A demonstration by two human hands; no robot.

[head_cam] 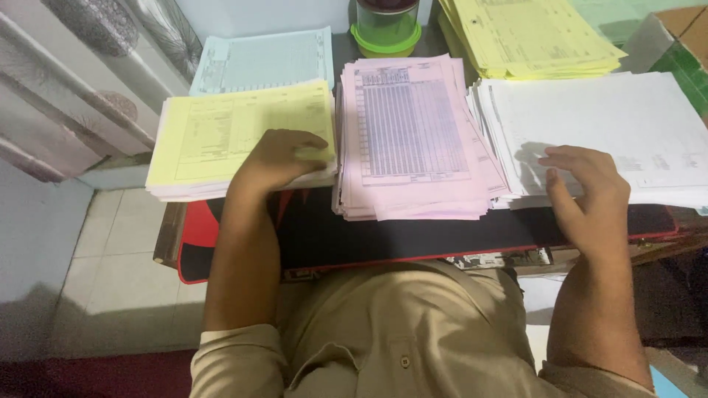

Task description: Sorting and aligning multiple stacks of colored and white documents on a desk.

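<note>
My left hand (282,158) rests on the near right corner of a yellow paper stack (221,133), its fingers curled over the top sheet. A pink stack of printed forms (409,133) lies in the middle. My right hand (586,191) is flat on the near left edge of a white paper stack (627,125), fingers spread, holding nothing. All three stacks sit on a black desk mat with a red edge (383,239).
A pale blue sheet pile (265,59) lies behind the yellow stack. A green-lidded jar (385,29) stands at the back centre. Another yellow stack (527,37) sits at the back right beside a cardboard box (678,37). A curtain (81,81) hangs at left above the tiled floor.
</note>
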